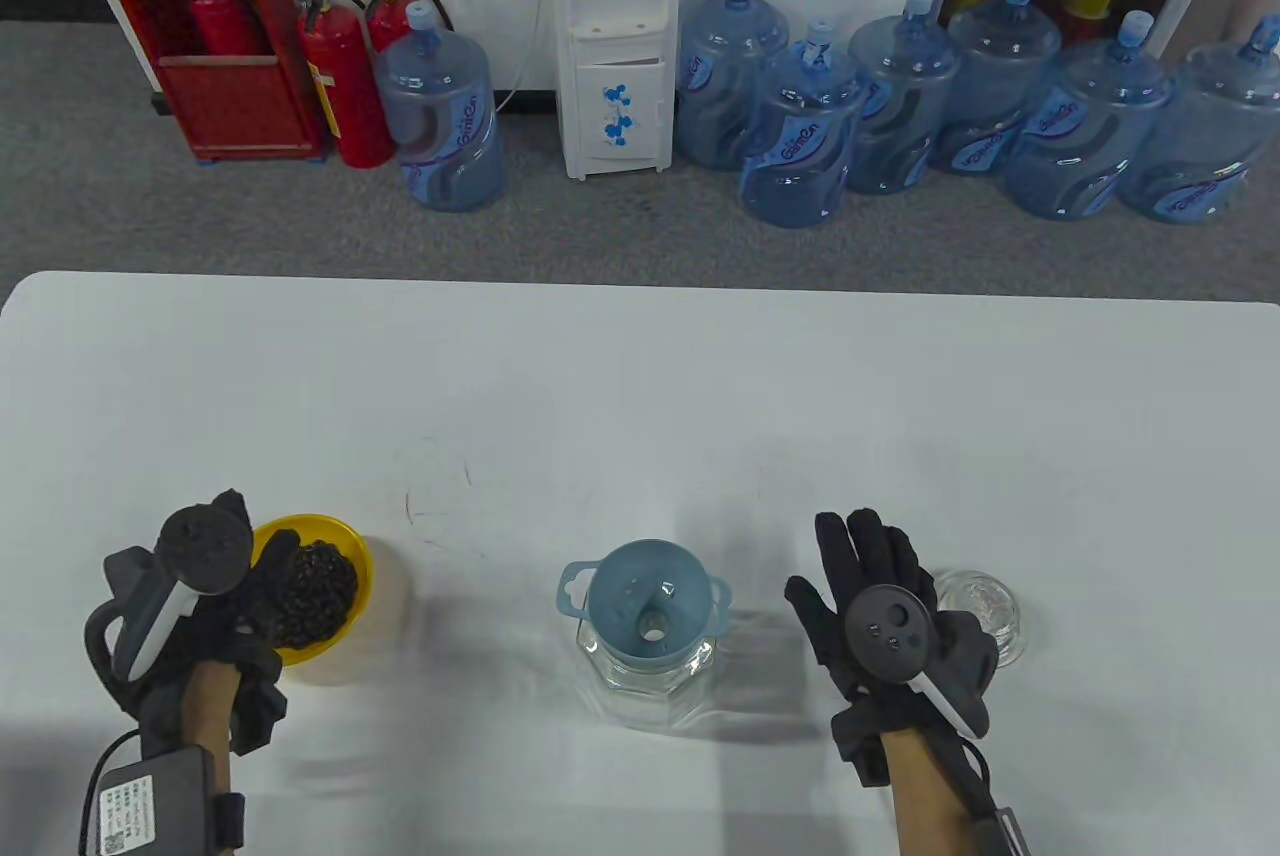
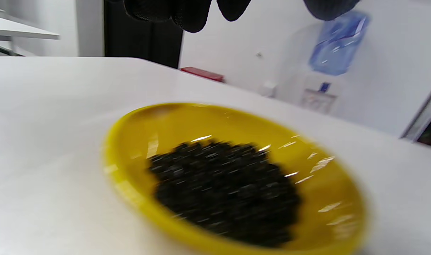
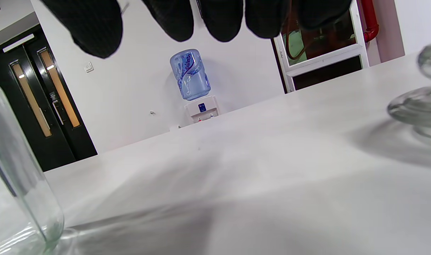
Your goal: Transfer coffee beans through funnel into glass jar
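Observation:
A yellow bowl (image 1: 335, 551) heaped with dark coffee beans (image 1: 320, 591) sits at the near left of the white table (image 1: 640, 396). My left hand (image 1: 240, 596) hovers over the bowl's left rim. In the left wrist view its fingertips (image 2: 190, 14) hang above the bowl (image 2: 148, 127) and beans (image 2: 226, 187) without touching them. A blue funnel (image 1: 645, 601) sits in the mouth of a clear glass jar (image 1: 650, 691) at the near centre. My right hand (image 1: 865, 571) is open and flat, fingers spread, just right of the jar and holding nothing.
The jar's glass lid (image 1: 985, 611) lies on the table right of my right hand, and shows in the right wrist view (image 3: 417, 106). The jar's wall (image 3: 17, 184) is at that view's left. Water bottles and fire extinguishers stand on the floor beyond the table.

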Tool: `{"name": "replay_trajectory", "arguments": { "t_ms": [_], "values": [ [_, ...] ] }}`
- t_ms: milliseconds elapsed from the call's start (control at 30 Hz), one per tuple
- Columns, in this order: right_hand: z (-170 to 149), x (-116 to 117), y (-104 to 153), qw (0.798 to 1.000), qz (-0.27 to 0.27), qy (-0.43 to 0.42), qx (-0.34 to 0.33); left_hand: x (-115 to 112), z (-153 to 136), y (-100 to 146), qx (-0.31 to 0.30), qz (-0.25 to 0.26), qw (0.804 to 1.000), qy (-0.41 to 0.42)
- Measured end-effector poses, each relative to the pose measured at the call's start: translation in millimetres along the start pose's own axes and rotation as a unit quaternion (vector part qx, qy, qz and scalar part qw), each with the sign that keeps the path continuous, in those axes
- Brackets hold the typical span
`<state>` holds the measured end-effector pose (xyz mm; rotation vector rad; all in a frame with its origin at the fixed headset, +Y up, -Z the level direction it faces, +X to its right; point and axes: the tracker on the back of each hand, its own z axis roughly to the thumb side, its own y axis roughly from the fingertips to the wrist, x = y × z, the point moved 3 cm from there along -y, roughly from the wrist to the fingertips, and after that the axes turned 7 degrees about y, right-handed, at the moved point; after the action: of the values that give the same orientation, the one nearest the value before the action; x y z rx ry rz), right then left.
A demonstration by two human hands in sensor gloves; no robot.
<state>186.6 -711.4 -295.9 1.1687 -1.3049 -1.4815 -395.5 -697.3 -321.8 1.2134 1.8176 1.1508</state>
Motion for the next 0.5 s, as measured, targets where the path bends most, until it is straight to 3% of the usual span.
{"name": "replay_trajectory", "arguments": {
  "t_ms": [267, 500],
  "values": [
    [-1, 1, 0, 1.000, 0.004, 0.004, 0.003, -36, -36, -21, 0.062, -0.054, 0.997, 0.013],
    [-2, 1, 0, 1.000, 0.009, 0.002, 0.009, -42, -46, -28, 0.095, -0.061, 0.994, -0.012]
  ]
}}
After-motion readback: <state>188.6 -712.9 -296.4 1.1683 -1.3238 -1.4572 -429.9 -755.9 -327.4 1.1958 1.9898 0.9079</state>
